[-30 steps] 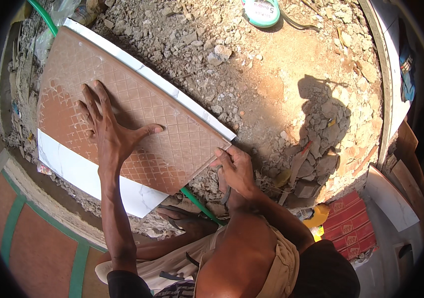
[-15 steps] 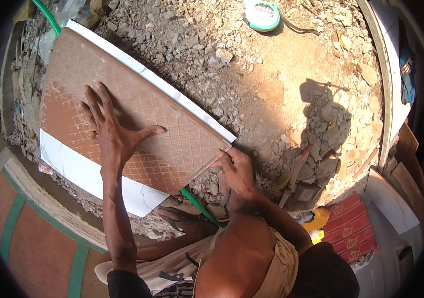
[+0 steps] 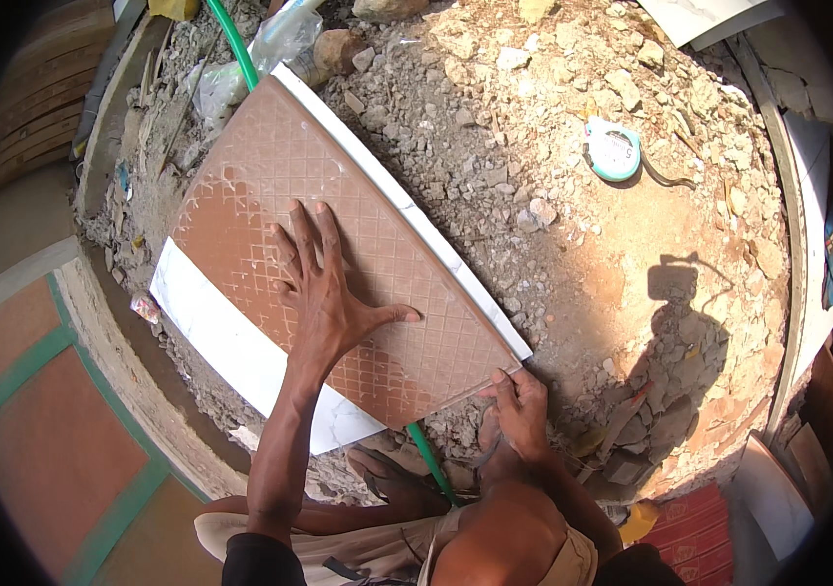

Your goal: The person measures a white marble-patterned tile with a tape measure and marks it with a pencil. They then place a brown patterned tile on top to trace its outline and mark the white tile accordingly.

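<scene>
My left hand (image 3: 321, 308) lies splayed on the grid-patterned brown tile (image 3: 387, 244), seemingly steadying it while my right hand (image 3: 522, 405) pinches its four-o'clock corner.

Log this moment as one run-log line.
left hand: spread on brown gridded tile | right hand: at its right corner | tape measure: on rubbly ground

The brown tile (image 3: 377, 244) before me carried a grid of small squares, dusty and pale toward its upper right, redder toward its lower left. White tile (image 3: 241, 347) with grey veins showed past its lower-left edge. Above it was a bright green hose (image 3: 233, 44); to its right, a turquoise-and-white tape measure (image 3: 614, 151). Below it, my left sleeve (image 3: 262, 562) was black; far to its lower left, green bands (image 3: 109, 523) divided reddish-brown floor panels (image 3: 55, 444).
</scene>
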Demonstrator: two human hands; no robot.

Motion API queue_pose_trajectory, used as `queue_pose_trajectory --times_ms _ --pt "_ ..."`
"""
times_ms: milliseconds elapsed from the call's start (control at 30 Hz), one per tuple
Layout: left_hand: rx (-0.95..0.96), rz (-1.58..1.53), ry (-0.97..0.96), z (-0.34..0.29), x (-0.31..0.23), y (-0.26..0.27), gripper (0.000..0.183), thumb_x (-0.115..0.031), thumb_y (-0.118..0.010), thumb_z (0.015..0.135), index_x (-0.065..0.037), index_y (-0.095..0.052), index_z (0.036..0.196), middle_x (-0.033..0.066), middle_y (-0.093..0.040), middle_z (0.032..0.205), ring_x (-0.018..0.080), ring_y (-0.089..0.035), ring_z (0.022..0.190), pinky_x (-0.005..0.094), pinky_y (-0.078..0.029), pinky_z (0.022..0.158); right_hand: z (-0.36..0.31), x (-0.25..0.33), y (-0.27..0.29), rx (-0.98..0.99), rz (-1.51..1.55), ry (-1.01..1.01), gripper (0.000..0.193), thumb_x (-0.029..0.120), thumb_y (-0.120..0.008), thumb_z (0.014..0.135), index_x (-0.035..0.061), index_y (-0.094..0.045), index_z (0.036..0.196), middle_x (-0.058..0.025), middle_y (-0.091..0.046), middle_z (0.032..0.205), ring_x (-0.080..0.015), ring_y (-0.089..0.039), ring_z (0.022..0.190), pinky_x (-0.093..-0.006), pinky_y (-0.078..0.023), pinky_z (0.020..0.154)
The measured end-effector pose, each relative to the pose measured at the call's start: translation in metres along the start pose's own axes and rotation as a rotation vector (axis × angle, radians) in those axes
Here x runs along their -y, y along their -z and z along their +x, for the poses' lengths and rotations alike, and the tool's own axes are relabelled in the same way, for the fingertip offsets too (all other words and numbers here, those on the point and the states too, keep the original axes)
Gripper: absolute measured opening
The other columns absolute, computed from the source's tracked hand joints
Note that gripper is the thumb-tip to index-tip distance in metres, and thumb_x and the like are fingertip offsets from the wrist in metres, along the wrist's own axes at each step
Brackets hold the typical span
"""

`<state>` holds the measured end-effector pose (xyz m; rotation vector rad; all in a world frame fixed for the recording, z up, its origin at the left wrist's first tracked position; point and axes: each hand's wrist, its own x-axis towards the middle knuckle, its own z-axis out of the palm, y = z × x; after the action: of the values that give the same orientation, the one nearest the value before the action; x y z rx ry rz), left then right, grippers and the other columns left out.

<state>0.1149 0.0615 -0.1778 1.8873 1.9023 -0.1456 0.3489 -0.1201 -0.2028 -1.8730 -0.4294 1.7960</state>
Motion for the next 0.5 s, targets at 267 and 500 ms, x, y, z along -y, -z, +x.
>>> queue_pose_trajectory --times_ms 267,500 --pt "0.064 -0.05 0.023 0.002 -0.006 0.011 0.168 -0.068 -0.093 0.035 -0.015 0.003 0.162 0.0214 0.016 0.166 0.0486 0.023 0.148 0.0853 -0.006 0.103 0.002 -0.012 0.004 0.026 0.018 0.041 0.022 0.015 -0.056 0.103 -0.0055 -0.062 0.1 -0.0142 -0.073 0.08 -0.0074 -0.058 0.055 -0.0248 -0.046 0.049" --pt "0.118 -0.017 0.072 0.004 -0.011 0.017 0.167 -0.07 -0.092 0.036 -0.014 0.003 0.162 0.0218 0.016 0.166 0.0478 0.024 0.148 0.0862 -0.008 0.1 0.004 -0.025 0.003 -0.014 0.102 -0.004 0.021 0.016 -0.06 0.101 -0.0042 -0.062 0.097 -0.013 -0.073 0.079 -0.0078 -0.056 0.055 -0.0241 -0.045 0.05"
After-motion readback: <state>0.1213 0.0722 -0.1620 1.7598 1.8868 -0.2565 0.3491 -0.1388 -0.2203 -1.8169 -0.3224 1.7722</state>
